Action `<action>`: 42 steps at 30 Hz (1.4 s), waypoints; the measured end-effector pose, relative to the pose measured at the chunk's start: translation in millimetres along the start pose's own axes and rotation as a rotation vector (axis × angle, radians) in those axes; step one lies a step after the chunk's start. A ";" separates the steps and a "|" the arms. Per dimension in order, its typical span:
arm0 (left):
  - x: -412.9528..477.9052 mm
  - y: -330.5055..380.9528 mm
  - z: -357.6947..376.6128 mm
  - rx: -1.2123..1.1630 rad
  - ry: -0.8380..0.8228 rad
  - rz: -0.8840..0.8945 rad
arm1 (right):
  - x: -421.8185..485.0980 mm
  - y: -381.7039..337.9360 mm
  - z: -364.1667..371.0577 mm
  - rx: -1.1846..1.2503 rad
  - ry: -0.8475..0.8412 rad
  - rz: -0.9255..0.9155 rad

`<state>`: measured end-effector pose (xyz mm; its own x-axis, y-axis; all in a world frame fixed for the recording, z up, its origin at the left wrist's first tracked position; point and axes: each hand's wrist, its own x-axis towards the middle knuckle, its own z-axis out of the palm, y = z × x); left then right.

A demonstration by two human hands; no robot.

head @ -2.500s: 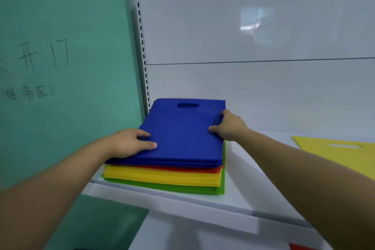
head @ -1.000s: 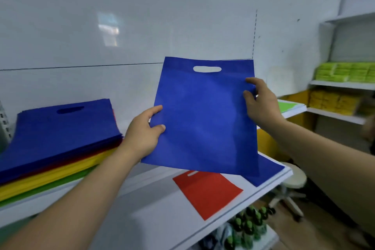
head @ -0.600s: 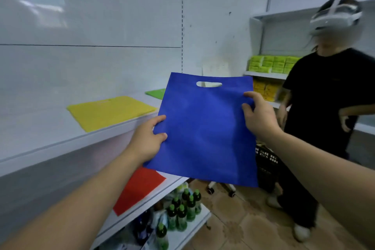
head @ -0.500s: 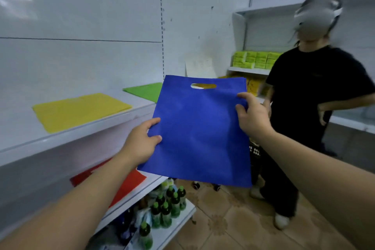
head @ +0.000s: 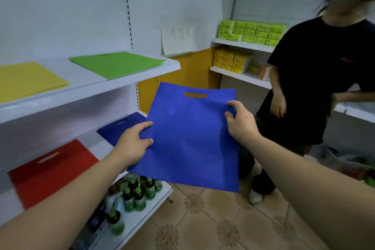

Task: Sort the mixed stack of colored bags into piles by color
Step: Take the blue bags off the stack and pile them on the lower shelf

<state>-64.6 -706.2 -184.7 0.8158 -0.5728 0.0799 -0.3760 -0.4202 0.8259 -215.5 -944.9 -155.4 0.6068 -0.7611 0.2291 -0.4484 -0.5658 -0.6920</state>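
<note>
- Blue bag (head: pixel 190 142): held in the air, flat and tilted, handle slot away from the person. It is just off the right end of the lower shelf (head: pixel 96 146) and touches neither shelf.
- The left hand (head: pixel 132 146) pinches the bag's left edge, thumb on top. The right hand (head: pixel 240 126) grips the right edge near the top corner, fingers curled over the cloth.
- What has changed: a moment ago both hands were on the mixed stack, with this bag on top. It has since been lifted off and carried rightward along the shelving. It was upright and is now lower and flatter. The stack is out of view.
- What that means: the bag is now just beside the blue pile (head: pixel 119 127), which lies at the right end of the lower shelf. This looks like the approach to laying it there, and the bag's near-left part already overlaps that pile in the view.
- Blur makes it hard to say whether that pile is one bag or several.
- Other colours are already laid out. A red bag (head: pixel 50 168) is on the left of the lower shelf. A yellow bag (head: pixel 26 81) and a green bag (head: pixel 115 63) are on the upper shelf (head: pixel 91 91).
- Another person (head: pixel 316 87) stands close on the right, so the set-down has little room on that side.
</note>
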 end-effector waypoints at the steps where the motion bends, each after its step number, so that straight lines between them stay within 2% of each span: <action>1: 11.4 -9.8 3.4 -0.008 -0.005 -0.023 | 11.5 2.5 11.8 -0.004 -0.020 0.011; 13: 102.2 -112.5 12.0 -0.193 0.092 -0.409 | 138.8 -1.0 171.4 0.037 -0.380 -0.002; 22: 133.7 -176.6 17.0 -0.208 0.210 -0.624 | 207.1 -15.8 304.9 0.067 -0.638 -0.171; 30: 184.5 -219.3 58.6 0.064 0.319 -0.731 | 268.3 -0.9 419.7 0.072 -0.915 -0.299; 35: 212.3 -247.3 78.9 0.134 0.377 -0.719 | 291.7 15.0 468.6 0.029 -0.840 -0.367; 37: 215.0 -259.8 86.4 0.141 0.329 -0.720 | 295.1 21.7 479.5 -0.023 -0.823 -0.398; 42: 205.6 -270.8 108.1 0.388 0.005 -0.708 | 289.6 41.5 486.2 -0.265 -0.842 -0.512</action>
<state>157.5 -786.3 -452.2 0.9189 -0.0763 -0.3870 0.1061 -0.8972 0.4287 260.7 -1034.5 -450.6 0.9851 0.0040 -0.1717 -0.0746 -0.8906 -0.4487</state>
